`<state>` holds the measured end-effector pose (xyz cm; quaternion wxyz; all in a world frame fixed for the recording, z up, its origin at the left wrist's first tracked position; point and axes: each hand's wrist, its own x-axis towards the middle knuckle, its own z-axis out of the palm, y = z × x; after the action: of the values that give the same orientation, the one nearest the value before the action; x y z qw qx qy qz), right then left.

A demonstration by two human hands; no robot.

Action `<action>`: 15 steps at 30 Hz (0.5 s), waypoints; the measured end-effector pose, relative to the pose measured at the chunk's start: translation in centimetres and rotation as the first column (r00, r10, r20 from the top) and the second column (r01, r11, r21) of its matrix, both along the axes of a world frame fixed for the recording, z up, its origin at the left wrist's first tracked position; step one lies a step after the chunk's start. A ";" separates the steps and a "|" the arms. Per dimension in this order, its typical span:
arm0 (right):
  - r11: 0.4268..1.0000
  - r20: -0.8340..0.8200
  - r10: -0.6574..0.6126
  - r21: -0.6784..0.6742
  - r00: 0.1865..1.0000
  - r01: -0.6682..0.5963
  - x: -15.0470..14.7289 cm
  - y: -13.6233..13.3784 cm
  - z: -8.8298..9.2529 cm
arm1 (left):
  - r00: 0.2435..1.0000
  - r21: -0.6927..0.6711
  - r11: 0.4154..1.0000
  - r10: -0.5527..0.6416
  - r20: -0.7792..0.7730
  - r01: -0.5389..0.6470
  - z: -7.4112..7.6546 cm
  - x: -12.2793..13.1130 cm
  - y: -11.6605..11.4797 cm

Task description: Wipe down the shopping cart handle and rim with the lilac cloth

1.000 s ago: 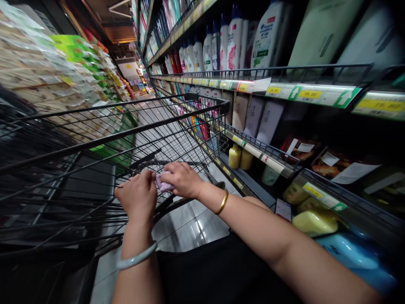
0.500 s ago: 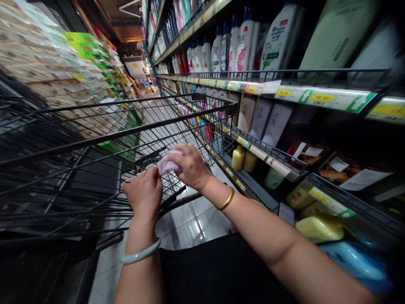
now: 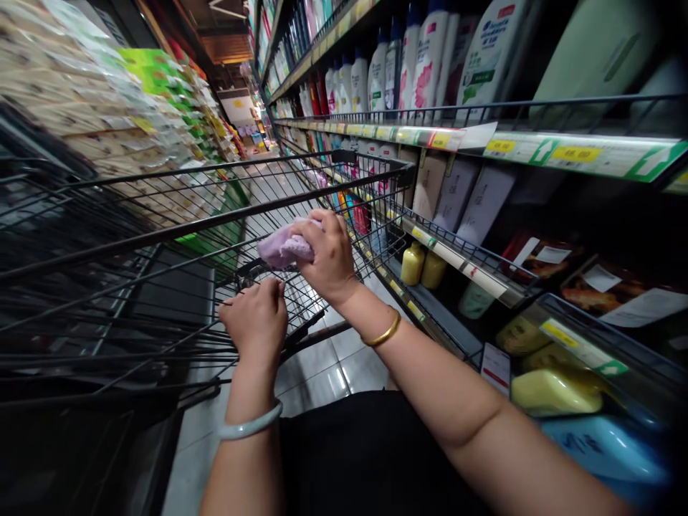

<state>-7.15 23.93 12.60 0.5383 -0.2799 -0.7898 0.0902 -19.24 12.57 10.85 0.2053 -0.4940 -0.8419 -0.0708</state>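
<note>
In my right hand (image 3: pixel 329 258) is a crumpled lilac cloth (image 3: pixel 282 245), its loose part hanging out to the left past my fingers. The hand is held over the black wire shopping cart (image 3: pixel 226 215), near the middle of the view. Lower and to the left, my left hand (image 3: pixel 258 315) is closed around a thin wire of the cart, its thumb side up. Most of what its fingers wrap is hidden by the hand itself. A pale bangle (image 3: pixel 251 423) is on the left wrist, a gold one (image 3: pixel 383 330) on the right.
Shelves (image 3: pixel 446 136) of shampoo bottles (image 3: pixel 430 64) run along the right. Yellow (image 3: pixel 556 392) and blue bottles (image 3: pixel 607 448) lie low there beside a phone (image 3: pixel 495 369). Stacked tissue packs (image 3: pixel 80 107) line the left. Tiled floor (image 3: pixel 317 369) shows below the cart.
My right hand has lifted the cloth up and away from my left hand, and more of the cloth shows. The left hand stays closed at the cart. The view has shifted slightly.
</note>
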 end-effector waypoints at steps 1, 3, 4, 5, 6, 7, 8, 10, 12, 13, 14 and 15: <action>1.000 -0.009 -0.009 -0.009 1.000 0.008 -0.2 -0.1 0.1 | 1.000 -0.001 1.000 0.001 -0.001 -0.001 0.0 0.1 0.0; 1.000 0.008 -0.009 -0.023 1.000 0.009 -0.6 -0.7 0.0 | 1.000 -0.004 1.000 0.003 -0.001 -0.003 -0.1 0.2 0.0; 1.000 0.026 -0.004 -0.027 1.000 0.005 -0.8 -1.0 -0.2 | 1.000 -0.006 1.000 0.003 0.000 -0.003 0.0 0.2 0.0; 1.000 0.043 0.001 -0.028 0.999 0.000 -0.9 -1.4 -0.3 | 1.000 -0.007 1.000 0.003 0.003 -0.003 0.0 0.2 0.0; 1.000 0.054 0.007 -0.027 0.998 -0.005 -0.9 -1.7 -0.3 | 1.000 -0.008 1.000 0.002 0.007 -0.002 0.0 0.3 0.0; 1.000 0.058 0.013 -0.021 0.998 -0.012 -0.9 -2.0 -0.3 | 1.000 -0.007 1.000 0.002 0.012 -0.002 0.0 0.3 -0.1; 1.000 0.054 0.021 -0.008 0.998 -0.020 -0.8 -2.2 -0.1 | 1.000 -0.006 1.000 0.000 0.018 0.000 0.0 0.4 -0.1; 0.999 0.039 0.034 0.033 0.999 -0.035 -0.6 -2.2 0.6 | 0.999 0.000 1.000 -0.002 0.034 0.002 0.0 0.4 -0.1; 0.997 0.014 0.028 0.073 1.000 -0.029 -0.6 -2.1 1.2 | 0.998 0.008 1.000 -0.003 0.055 0.002 0.0 0.4 -0.1; 0.996 -0.005 0.015 0.084 1.000 -0.014 -0.8 -2.2 1.4 | 0.998 0.013 1.000 -0.003 0.068 0.002 0.0 0.3 -0.1; 0.996 -0.019 0.003 0.090 1.000 -0.001 -1.0 -2.3 1.4 | 0.997 0.018 1.000 -0.005 0.083 0.004 0.0 0.3 0.0; 0.996 -0.023 -0.002 0.093 1.000 0.005 -1.3 -2.6 1.2 | 0.995 0.023 1.000 -0.007 0.101 0.005 -0.1 0.1 0.0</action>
<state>-8.48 21.33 13.79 0.5599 -0.2550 -0.7864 0.0558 -19.11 12.62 10.76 0.1678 -0.4899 -0.8489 -0.1058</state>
